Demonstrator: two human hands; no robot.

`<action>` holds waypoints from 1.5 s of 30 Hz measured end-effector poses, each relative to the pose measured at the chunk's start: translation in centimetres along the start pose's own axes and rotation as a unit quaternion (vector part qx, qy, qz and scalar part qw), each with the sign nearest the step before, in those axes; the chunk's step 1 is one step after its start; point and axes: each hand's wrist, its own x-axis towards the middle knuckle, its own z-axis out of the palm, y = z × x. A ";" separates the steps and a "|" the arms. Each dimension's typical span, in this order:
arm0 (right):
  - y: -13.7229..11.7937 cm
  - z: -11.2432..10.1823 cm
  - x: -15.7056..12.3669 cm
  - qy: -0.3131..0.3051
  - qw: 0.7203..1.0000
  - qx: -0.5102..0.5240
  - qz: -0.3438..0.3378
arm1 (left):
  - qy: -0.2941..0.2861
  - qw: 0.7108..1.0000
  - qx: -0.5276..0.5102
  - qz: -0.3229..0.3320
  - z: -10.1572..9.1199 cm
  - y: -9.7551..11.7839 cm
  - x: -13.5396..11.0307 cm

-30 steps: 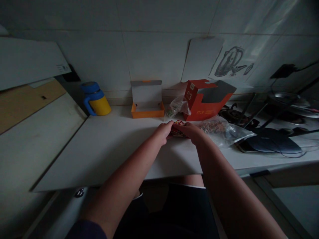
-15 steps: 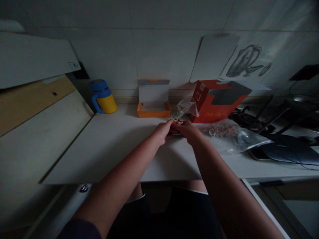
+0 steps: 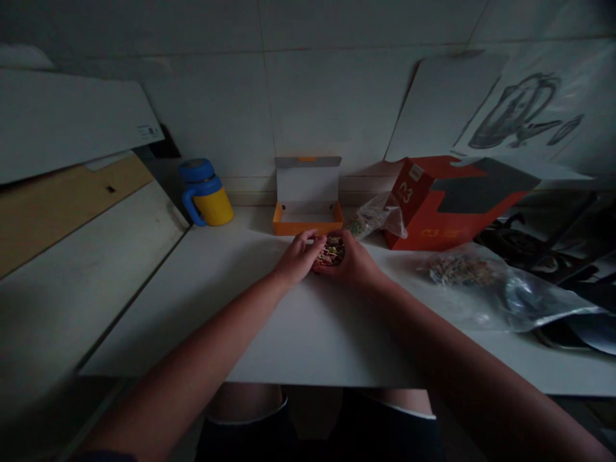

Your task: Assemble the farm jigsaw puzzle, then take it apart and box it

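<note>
Colourful little bundle [image 3: 330,251], red and green and white, squeezed between both hands on the white tabletop [image 3: 216,289]. Left hand [image 3: 296,260] pressed against its left side, fingers curled round and partly closed on it. Right hand [image 3: 353,263] cupped round its right side and under it, closed on it too. Too dark and too small to tell what the bundle is made of. Sitting right in the middle of the two grips, so no long reach either way, both hands just as near. Lying a bit wider side to side than front to back, maybe, but hard to be sure. Just behind it, nearly touching the fingertips, an open orange box [image 3: 308,221] with its lid up. Off to the right, a clear bag [image 3: 378,217] and a big red box [image 3: 447,205].
</note>
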 end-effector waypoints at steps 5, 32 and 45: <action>1.2 1.2 -0.3 -0.024 1.000 0.000 -0.020 | -0.014 0.999 0.040 0.006 -0.7 -1.2 -1.0; 2.0 0.1 -1.0 -0.058 0.998 -0.003 -0.038 | -0.048 0.997 0.056 0.002 0.9 -1.1 -1.9; 2.2 0.5 -1.0 -0.059 0.995 -0.009 -0.075 | -0.139 0.979 0.148 0.025 1.1 -0.8 -2.6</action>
